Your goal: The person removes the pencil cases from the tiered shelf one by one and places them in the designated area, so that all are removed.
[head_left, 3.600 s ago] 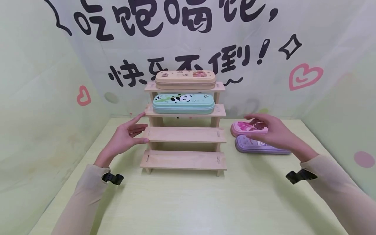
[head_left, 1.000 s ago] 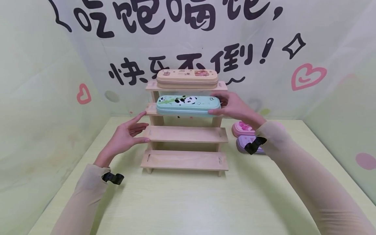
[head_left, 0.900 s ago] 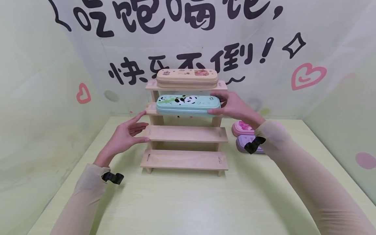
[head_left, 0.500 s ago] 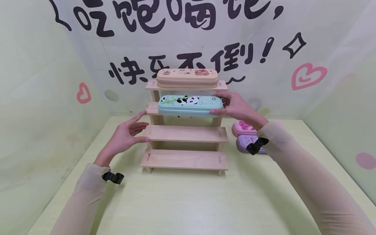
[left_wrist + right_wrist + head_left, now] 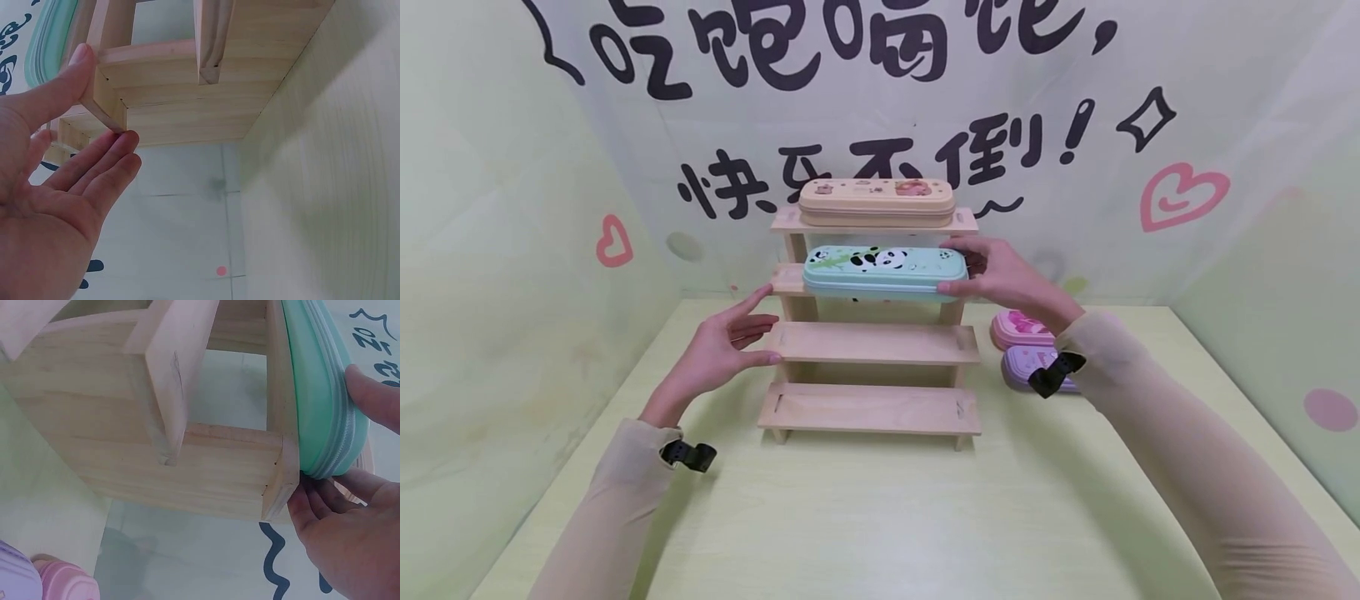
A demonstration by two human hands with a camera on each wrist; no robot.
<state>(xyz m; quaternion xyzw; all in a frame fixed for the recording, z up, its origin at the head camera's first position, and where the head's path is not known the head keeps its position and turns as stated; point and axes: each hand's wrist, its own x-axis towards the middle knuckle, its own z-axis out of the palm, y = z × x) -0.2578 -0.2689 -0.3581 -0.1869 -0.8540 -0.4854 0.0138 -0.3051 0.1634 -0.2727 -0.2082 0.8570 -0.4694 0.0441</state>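
A white backdrop (image 5: pixel 737 125) with black characters spans the top; a pink heart outline (image 5: pixel 1184 197) sits upper right; the pale wood-grain bench (image 5: pixel 880 517) fills the lower centre.

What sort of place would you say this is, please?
Probably a staged tabletop booth: a pale table, a printed backdrop behind it, and a wooden tiered rack with a beige case on top.

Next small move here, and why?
Probably draw the teal panda case slightly forward, clear of its shelf: the right hand grips its right end, its front hides part of the shelf's front edge, and the left hand holds the wooden stand.
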